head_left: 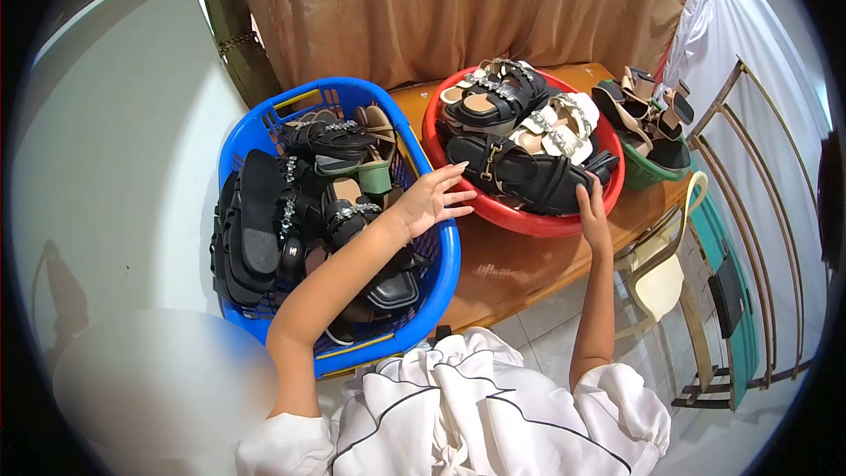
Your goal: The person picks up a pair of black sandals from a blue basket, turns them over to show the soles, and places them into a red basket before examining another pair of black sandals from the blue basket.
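My left hand [432, 200] is open, its fingers spread, beside the left rim of the red basin [529, 223] and near one end of a black sandal with a gold buckle [495, 163]. At the basin's front right, my right hand [594, 211] has its fingers and thumb on the end of a black strappy sandal [555, 185]. Behind these lie black sandals with jewelled straps [493, 92] and white sandals with jewelled straps [560, 128], heaped in the basin. My left forearm crosses over the blue basket [448, 278], hiding part of its contents.
Several black sandals [260, 211] and a green-heeled sandal [376, 174] fill the blue basket. A green basin [648, 174] of heeled sandals stands at the right on the wooden table [493, 269]. A cream chair [659, 286] and a metal rack [745, 176] stand beyond the table's right edge.
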Action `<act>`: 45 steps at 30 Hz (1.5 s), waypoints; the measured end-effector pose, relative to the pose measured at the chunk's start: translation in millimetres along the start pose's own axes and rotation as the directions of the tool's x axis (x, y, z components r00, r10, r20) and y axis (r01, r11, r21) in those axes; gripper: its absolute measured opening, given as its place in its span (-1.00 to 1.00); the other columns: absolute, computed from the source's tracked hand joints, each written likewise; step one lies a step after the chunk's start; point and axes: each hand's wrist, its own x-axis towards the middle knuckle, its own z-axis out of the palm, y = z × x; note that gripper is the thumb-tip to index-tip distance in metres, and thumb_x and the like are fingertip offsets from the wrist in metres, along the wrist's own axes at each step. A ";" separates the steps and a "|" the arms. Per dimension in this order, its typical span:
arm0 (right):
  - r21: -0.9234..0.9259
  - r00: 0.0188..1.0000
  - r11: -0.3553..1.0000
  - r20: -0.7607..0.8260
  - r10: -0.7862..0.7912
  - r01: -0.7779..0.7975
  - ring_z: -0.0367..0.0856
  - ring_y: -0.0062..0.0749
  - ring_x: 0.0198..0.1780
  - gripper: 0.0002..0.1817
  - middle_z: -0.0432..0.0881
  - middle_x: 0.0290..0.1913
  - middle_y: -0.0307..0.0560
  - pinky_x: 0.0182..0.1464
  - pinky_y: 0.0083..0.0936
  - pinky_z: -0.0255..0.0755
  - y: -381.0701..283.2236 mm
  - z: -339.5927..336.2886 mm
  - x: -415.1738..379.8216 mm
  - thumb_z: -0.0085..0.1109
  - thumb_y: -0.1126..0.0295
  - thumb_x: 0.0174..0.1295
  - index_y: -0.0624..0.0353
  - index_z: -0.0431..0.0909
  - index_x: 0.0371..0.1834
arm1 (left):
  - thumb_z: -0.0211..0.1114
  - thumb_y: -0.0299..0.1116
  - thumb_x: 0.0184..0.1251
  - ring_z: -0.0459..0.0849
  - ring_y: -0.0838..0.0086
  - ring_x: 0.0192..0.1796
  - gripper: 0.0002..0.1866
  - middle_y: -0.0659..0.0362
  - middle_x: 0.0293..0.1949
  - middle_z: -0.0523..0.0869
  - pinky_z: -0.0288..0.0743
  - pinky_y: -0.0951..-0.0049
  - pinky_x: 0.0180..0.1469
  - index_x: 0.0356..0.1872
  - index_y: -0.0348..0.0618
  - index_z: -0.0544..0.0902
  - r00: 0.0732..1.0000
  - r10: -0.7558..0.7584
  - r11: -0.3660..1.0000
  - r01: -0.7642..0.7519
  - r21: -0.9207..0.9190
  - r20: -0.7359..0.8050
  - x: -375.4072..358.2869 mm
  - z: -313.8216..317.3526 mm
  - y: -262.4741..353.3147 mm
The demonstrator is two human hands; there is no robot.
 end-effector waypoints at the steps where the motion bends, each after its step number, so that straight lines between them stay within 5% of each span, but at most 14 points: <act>1: -0.135 0.998 0.990 0.052 0.037 -0.030 0.31 -0.37 -0.01 -0.64 0.37 -0.06 -0.03 0.08 -0.57 0.14 -4.7 -4.2 0.6 -0.09 0.26 0.24 0.29 0.26 -0.01 | 0.19 -0.17 0.10 0.33 0.17 0.16 -0.34 0.04 0.27 0.05 0.27 0.18 0.14 0.18 -0.16 0.14 1.000 -0.014 1.000 0.014 -0.010 -0.017 2.1 0.1 -2.8; 4: -0.480 0.986 0.877 0.146 0.081 -0.001 0.31 -0.13 0.05 -0.60 0.35 -0.02 0.12 0.10 -0.44 0.18 -0.6 -17.8 5.2 -0.01 0.26 0.18 0.31 0.28 -0.02 | 0.18 -0.18 0.10 0.38 0.17 0.11 -0.41 0.04 0.26 0.07 0.28 0.19 0.13 0.13 -0.17 0.22 0.997 0.030 1.000 -0.031 -0.007 -0.067 6.1 -3.8 -8.9; 7: -0.369 0.996 0.928 0.091 -0.012 0.045 0.30 -0.11 0.06 -0.60 0.33 -0.01 0.10 0.12 -0.42 0.14 -2.8 -12.8 3.3 0.02 0.27 0.16 0.29 0.28 0.00 | 0.17 -0.18 0.11 0.41 0.17 0.09 -0.43 0.04 0.23 0.13 0.30 0.21 0.11 0.12 -0.18 0.23 0.998 0.032 0.999 -0.033 -0.002 -0.056 -2.7 -8.5 -4.2; 11: -0.517 0.963 0.835 -0.070 -0.260 0.188 0.20 -0.06 0.14 -0.60 0.24 0.07 0.10 0.18 -0.33 0.04 -38.8 22.7 0.0 0.04 0.34 0.14 0.22 0.27 0.04 | 0.13 -0.18 0.15 0.45 0.20 0.05 -0.45 0.04 0.18 0.24 0.34 0.25 0.08 0.13 -0.19 0.24 0.990 0.056 0.996 -0.047 0.073 -0.127 -25.6 -16.1 14.1; 15: -0.364 0.929 0.875 -0.065 -0.365 0.318 0.21 -0.06 0.13 -0.65 0.26 0.05 0.10 0.17 -0.34 0.06 -69.4 70.3 5.0 0.05 0.43 0.09 0.22 0.34 -0.03 | 0.06 -0.24 0.22 0.50 0.29 0.00 -0.52 0.08 0.09 0.38 0.39 0.35 0.00 0.14 -0.17 0.26 0.969 0.205 0.955 -0.167 0.247 -0.138 -65.4 -27.6 45.6; 20: -0.168 0.871 0.860 0.197 -0.450 0.482 0.28 -0.07 0.07 -0.69 0.33 -0.02 0.08 0.12 -0.33 0.14 -95.4 143.3 16.8 0.09 0.48 0.03 0.18 0.40 -0.11 | 0.02 -0.21 0.26 0.49 0.40 0.01 -0.54 0.10 0.08 0.39 0.36 0.45 0.01 0.14 -0.15 0.26 0.852 0.477 0.780 -0.299 0.549 -0.214 -111.4 -53.2 81.9; 23: -0.013 0.748 0.830 0.442 -0.496 0.558 0.33 -0.05 0.01 -0.68 0.39 -0.09 0.03 0.05 -0.27 0.20 -114.4 189.7 27.3 0.10 0.52 -0.05 0.16 0.42 -0.16 | 0.07 -0.15 0.23 0.49 0.46 -0.02 -0.53 0.12 0.07 0.40 0.32 0.48 -0.01 0.12 -0.13 0.28 0.763 0.563 0.736 -0.288 0.613 -0.318 -118.4 -81.3 81.9; 27: 0.085 0.268 0.706 0.888 -0.374 0.703 0.35 -0.08 0.03 -0.47 0.39 -0.09 -0.05 0.00 -0.28 0.29 -95.5 262.3 36.5 0.12 0.59 -0.24 -0.08 0.42 -0.08 | 0.13 -0.22 0.18 0.45 0.53 -0.06 -0.52 0.18 0.00 0.41 0.30 0.49 -0.07 0.10 -0.09 0.28 0.701 0.612 0.716 -0.295 0.632 -0.365 -118.4 -101.7 69.7; 28: 0.020 0.241 0.600 0.905 -0.352 0.800 0.36 -0.12 0.05 -0.34 0.35 -0.03 -0.10 0.02 -0.28 0.30 -107.5 268.3 30.0 0.19 0.55 -0.26 -0.29 0.35 0.01 | 0.14 -0.24 0.18 0.46 0.53 -0.07 -0.53 0.16 0.01 0.40 0.31 0.51 -0.09 0.10 -0.11 0.28 0.691 0.631 0.699 -0.310 0.644 -0.351 -117.9 -106.5 66.8; 31: 0.018 0.111 0.224 0.828 -0.549 0.974 0.32 -0.15 0.10 -0.29 0.30 0.03 -0.11 0.06 -0.23 0.28 -96.1 293.5 18.0 0.20 0.42 -0.19 -0.44 0.23 0.10 | 0.15 -0.32 0.18 0.47 0.51 -0.08 -0.53 0.08 0.03 0.37 0.35 0.55 -0.11 0.10 -0.15 0.25 0.694 0.646 0.684 -0.340 0.646 -0.318 -117.7 -101.8 56.5; 33: -0.012 0.016 0.010 0.895 -0.447 1.000 0.22 -0.21 0.18 -0.45 0.23 0.10 -0.12 0.13 -0.09 0.18 -105.9 289.3 25.0 -0.06 0.29 0.06 -0.53 0.12 0.15 | 0.15 -0.34 0.19 0.49 0.42 -0.06 -0.51 0.00 0.03 0.35 0.35 0.48 -0.03 0.11 -0.21 0.22 0.688 0.680 0.629 -0.372 0.682 -0.252 -117.0 -96.7 52.9; 35: 0.049 -0.099 -0.117 0.877 -0.470 0.992 0.19 -0.25 0.20 -0.46 0.18 0.15 -0.17 0.17 -0.03 0.12 -109.1 293.5 34.1 -0.08 0.31 0.07 -0.53 0.12 0.14 | 0.15 -0.34 0.18 0.45 0.38 -0.01 -0.52 0.01 0.03 0.35 0.33 0.42 0.01 0.10 -0.20 0.23 0.687 0.690 0.625 -0.409 0.665 -0.226 -117.2 -98.3 52.8; 42: 0.277 -0.263 -0.032 0.861 -0.435 0.960 0.14 -0.29 0.25 -0.47 0.17 0.22 -0.26 0.25 -0.01 -0.04 -113.8 315.0 51.9 -0.04 0.39 0.03 -0.39 0.17 0.10 | 0.16 -0.36 0.17 0.27 0.38 0.14 -0.58 0.07 -0.01 0.37 0.28 0.38 0.07 0.04 -0.18 0.29 0.544 0.798 0.554 -0.494 0.670 -0.258 -122.5 -109.0 63.9; 45: 0.322 -0.362 -0.167 0.842 -0.400 0.932 0.18 -0.33 0.23 -0.51 0.22 0.19 -0.25 0.25 -0.02 -0.03 -123.7 319.8 52.9 -0.01 0.41 0.01 -0.29 0.21 0.05 | 0.15 -0.36 0.17 0.27 0.38 0.14 -0.59 0.07 0.00 0.37 0.28 0.37 0.08 0.04 -0.18 0.29 0.537 0.806 0.546 -0.514 0.662 -0.248 -124.6 -111.3 66.7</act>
